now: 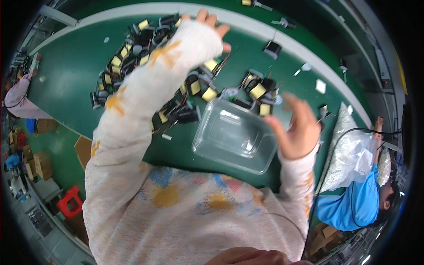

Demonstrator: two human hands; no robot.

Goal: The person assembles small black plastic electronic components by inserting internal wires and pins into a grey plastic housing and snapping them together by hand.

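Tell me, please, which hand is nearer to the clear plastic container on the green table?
The right hand: it is at the right rim of the clear plastic container. The left hand reaches far beyond it, over the pile of black and yellow components.

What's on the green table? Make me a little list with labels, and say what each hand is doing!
table: green, with a pale strip along its far edge
parts: a heap of small black and yellow coils with red wires, spread across the table
box: clear plastic tub, open and looking empty, near the table's front edge
left hand: left hand reaching far over the coils, fingers spread, holding nothing visible
right hand: right hand open beside the tub's right end, blurred
nearby: person in blue, bag of clear plastic
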